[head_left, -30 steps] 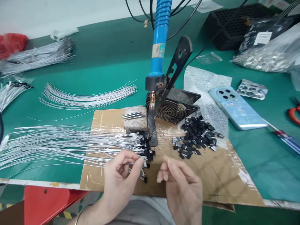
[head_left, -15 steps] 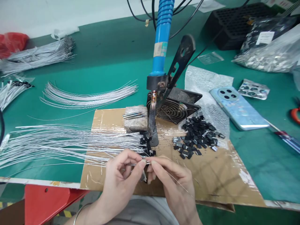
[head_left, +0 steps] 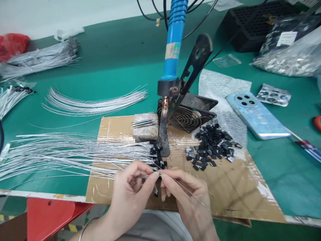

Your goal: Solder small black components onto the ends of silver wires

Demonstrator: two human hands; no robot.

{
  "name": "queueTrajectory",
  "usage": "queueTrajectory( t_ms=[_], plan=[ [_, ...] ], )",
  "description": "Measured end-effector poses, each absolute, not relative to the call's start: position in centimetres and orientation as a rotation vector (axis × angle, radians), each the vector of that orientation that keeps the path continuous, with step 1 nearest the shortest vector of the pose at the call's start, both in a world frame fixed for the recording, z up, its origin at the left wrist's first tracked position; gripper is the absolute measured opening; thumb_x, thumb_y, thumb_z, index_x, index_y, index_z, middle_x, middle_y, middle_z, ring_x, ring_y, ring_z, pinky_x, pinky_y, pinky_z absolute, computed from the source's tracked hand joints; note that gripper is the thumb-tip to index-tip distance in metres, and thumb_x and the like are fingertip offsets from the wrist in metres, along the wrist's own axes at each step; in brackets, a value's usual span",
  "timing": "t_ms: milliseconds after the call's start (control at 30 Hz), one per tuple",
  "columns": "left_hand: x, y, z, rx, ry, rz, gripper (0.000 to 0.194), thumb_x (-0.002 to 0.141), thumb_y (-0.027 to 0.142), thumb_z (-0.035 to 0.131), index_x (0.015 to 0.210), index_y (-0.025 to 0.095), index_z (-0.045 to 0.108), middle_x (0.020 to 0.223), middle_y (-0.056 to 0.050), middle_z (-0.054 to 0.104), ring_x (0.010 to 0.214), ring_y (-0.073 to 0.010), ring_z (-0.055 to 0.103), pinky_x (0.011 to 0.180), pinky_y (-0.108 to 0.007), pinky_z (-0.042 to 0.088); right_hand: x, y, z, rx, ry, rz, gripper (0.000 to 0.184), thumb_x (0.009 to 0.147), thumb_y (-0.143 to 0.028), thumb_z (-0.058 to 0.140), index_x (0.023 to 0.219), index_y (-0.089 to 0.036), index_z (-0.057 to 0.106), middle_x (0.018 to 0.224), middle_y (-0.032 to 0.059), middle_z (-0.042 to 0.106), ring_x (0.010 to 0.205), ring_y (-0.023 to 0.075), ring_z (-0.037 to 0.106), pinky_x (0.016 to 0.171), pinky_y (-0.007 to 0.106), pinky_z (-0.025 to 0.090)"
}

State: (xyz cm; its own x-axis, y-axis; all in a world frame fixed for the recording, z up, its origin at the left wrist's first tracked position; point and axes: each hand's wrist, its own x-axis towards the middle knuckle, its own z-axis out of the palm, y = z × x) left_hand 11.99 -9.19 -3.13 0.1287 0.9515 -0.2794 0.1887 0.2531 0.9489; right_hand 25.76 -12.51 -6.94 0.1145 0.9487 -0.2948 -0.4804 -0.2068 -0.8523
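Note:
My left hand (head_left: 134,190) is closed in a pinch on a thin white wire, and its fingertips meet those of my right hand (head_left: 188,192). A fine wire (head_left: 192,193) runs from the right hand's pinch down over its back. What sits between the fingertips is too small to make out. Just behind my hands lies a bundle of white wires (head_left: 67,152), whose right ends carry small black connectors (head_left: 155,154). Above them stands a soldering iron (head_left: 172,50) with a blue handle, held tip-down in a black bracket.
Cardboard (head_left: 240,194) covers the work area. On it are a pile of loose black connectors (head_left: 213,142), a small fan (head_left: 185,117) and a block (head_left: 145,132) with metal pins. A phone (head_left: 258,115) lies right; more white wires (head_left: 95,102) lie back left.
Both hands keep their pinch, with fingertips closer together now. My right hand has shifted slightly, and the fine wire now trails further down to the right.

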Motion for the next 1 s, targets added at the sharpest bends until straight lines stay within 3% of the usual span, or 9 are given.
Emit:
queueTrajectory(
  t_ms=[200, 467, 667, 867, 1000],
  plan=[
    [12.1, -9.2, -2.6, 1.226, 1.336, 0.774, 0.015, 0.088, 0.026, 0.065, 0.077, 0.018, 0.061, 0.063, 0.001, 0.062, 0.049, -0.0086, 0.041, 0.046, -0.020, 0.030, 26.0, -12.4, -7.0, -1.051, -0.591, 1.476, 0.008, 0.086, -0.024, 0.075, 0.088, -0.025, 0.082, 0.064, -0.0012, 0.067, 0.048, 0.0081, 0.058, 0.047, 0.017, 0.051],
    [11.8, -9.0, -2.7, 1.270, 1.291, 0.728, 0.016, 0.090, 0.026, 0.064, 0.076, 0.018, 0.059, 0.063, 0.002, 0.058, 0.052, -0.0096, 0.041, 0.048, -0.022, 0.030, 27.1, -11.9, -6.7, -1.027, -0.532, 1.631, 0.007, 0.082, -0.028, 0.079, 0.080, -0.022, 0.082, 0.061, -0.0013, 0.065, 0.048, 0.0075, 0.057, 0.045, 0.016, 0.049],
    [11.2, -8.8, -2.4, 1.356, 1.296, 0.592, 0.018, 0.091, 0.027, 0.062, 0.076, 0.018, 0.058, 0.061, 0.004, 0.049, 0.050, -0.0087, 0.026, 0.044, -0.024, 0.016, 28.0, -11.6, -6.6, -1.013, -0.533, 1.759, 0.011, 0.079, -0.031, 0.080, 0.077, -0.021, 0.082, 0.058, -0.0015, 0.063, 0.047, 0.0075, 0.056, 0.044, 0.017, 0.049],
    [11.1, -8.5, -2.3, 1.367, 1.293, 0.544, 0.021, 0.092, 0.028, 0.061, 0.075, 0.018, 0.055, 0.058, 0.006, 0.046, 0.049, -0.0087, 0.023, 0.045, -0.025, 0.017, 27.6, -11.4, -5.4, -1.106, -0.395, 1.792, 0.019, 0.071, -0.036, 0.085, 0.069, -0.017, 0.080, 0.053, -0.0016, 0.061, 0.044, 0.0064, 0.052, 0.043, 0.016, 0.047],
    [11.3, -8.7, -2.8, 1.355, 1.301, 0.661, 0.020, 0.093, 0.029, 0.061, 0.076, 0.019, 0.056, 0.062, 0.003, 0.053, 0.050, -0.0094, 0.030, 0.045, -0.024, 0.021, 27.1, -11.4, -5.2, -1.088, -0.326, 1.778, 0.018, 0.072, -0.035, 0.086, 0.073, -0.018, 0.081, 0.056, -0.0017, 0.061, 0.045, 0.0056, 0.051, 0.043, 0.015, 0.048]
  ],
)
